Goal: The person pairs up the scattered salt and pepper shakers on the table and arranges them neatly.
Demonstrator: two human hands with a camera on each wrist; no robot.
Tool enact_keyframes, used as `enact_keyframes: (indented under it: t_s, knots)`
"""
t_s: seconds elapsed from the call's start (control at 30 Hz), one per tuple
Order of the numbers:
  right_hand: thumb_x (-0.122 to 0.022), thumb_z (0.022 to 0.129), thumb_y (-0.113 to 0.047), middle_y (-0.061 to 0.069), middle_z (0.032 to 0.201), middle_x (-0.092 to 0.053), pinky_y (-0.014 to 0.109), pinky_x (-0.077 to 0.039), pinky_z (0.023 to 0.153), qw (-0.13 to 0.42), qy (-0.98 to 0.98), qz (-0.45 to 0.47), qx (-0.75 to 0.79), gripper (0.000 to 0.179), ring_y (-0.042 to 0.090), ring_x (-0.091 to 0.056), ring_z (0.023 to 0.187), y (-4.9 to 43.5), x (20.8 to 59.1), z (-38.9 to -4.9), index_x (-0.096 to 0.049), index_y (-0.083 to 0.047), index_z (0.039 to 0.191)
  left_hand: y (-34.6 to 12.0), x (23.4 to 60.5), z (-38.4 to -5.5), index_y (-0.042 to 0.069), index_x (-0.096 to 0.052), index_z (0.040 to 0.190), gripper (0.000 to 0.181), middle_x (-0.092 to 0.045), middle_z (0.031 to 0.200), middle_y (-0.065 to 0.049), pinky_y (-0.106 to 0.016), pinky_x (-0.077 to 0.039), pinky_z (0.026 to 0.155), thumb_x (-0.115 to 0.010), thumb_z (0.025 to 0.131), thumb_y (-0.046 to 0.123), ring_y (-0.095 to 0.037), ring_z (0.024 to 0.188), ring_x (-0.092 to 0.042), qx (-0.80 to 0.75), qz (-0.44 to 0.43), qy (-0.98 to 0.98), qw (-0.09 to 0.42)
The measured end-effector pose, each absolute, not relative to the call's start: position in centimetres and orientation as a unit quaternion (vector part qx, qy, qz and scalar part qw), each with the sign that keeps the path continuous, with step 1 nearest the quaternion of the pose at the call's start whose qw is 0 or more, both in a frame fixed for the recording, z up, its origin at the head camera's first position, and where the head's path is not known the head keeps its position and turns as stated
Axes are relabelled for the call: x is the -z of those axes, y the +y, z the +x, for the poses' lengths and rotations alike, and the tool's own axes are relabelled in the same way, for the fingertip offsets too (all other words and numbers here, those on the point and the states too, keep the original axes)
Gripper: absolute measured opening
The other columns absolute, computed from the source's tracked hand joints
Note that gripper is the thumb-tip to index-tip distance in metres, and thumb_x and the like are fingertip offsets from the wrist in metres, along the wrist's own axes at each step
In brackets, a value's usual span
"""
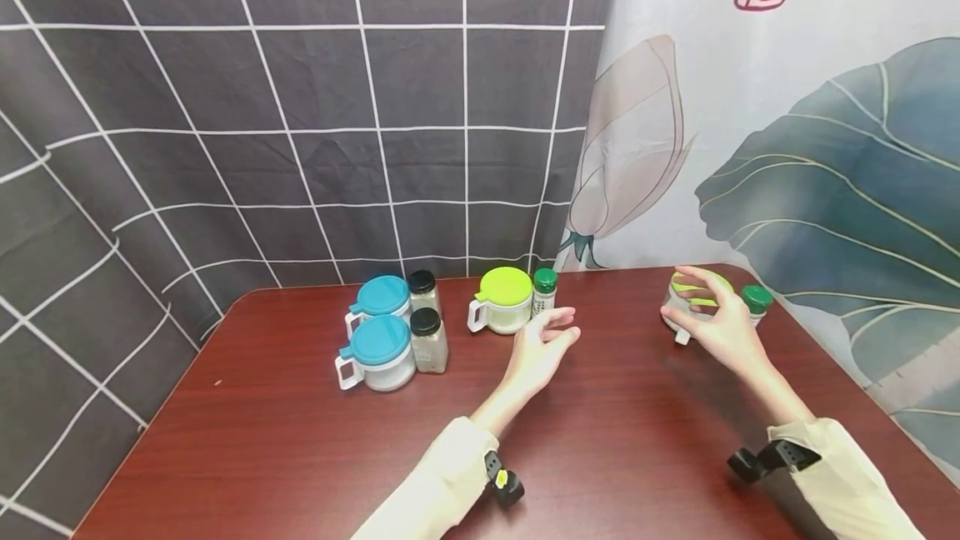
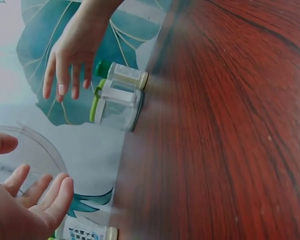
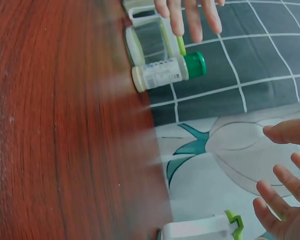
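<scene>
My left hand (image 1: 542,350), fingers loosely bent and empty, hovers in front of a white shaker (image 1: 544,291) with a dark green cap. Left of that shaker sits a seasoning jar (image 1: 506,288) with a lime-green lid and white handle. At the right, my right hand (image 1: 722,325) is raised, its parted fingers partly covering a second lime-lidded jar (image 1: 678,304). Another green-capped shaker (image 1: 757,299) stands beside that jar, partly behind the hand. The left wrist view shows a gap between the right hand (image 2: 76,52) and the clear-bodied jar (image 2: 115,112).
Two blue-lidded jars, the front one (image 1: 381,342) and the back one (image 1: 382,296), stand at the left. Beside them are two black-capped shakers, front (image 1: 429,344) and back (image 1: 424,293). The reddish wooden table (image 1: 300,457) meets hanging cloths (image 1: 412,173) at its back.
</scene>
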State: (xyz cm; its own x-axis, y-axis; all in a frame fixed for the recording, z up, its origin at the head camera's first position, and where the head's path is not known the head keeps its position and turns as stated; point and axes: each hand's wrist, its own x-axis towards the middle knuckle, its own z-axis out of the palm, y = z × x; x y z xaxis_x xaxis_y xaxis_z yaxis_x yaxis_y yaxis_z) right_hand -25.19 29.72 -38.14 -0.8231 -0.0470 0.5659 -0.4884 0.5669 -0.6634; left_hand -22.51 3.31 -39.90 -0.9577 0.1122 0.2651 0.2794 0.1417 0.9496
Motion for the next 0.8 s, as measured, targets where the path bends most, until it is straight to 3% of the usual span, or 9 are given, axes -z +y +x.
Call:
enact_keyframes:
  t_s: [0.33,0.8]
  knots:
    - [-0.077,0.079,-0.009,-0.012,0.11,-0.06,0.003,-0.044,0.078,0.248,-0.859,0.138,-0.426,0.06,-0.015,-0.056,0.093,30.9,38.0,-25.3,-0.052,-0.005,0.133,5.0,39.8,-22.8,0.007,-0.066,0.118,0.031,-0.07,0.116,-0.012,-0.02,-0.053,0.082,-0.066,0.089,0.017,-0.02,0.096,-0.07,0.63,-0.123,-0.765,0.06]
    - [-0.077,0.076,-0.001,-0.035,0.101,-0.054,0.001,-0.043,0.072,0.278,-0.848,0.111,-0.437,0.06,-0.014,-0.056,0.088,33.0,37.5,-25.4,-0.053,-0.003,0.131,7.9,39.3,-23.0,0.011,-0.068,0.114,0.028,-0.072,0.113,-0.004,-0.016,-0.052,0.077,-0.068,0.087,0.017,-0.018,0.094,-0.071,0.634,-0.114,-0.762,0.065]
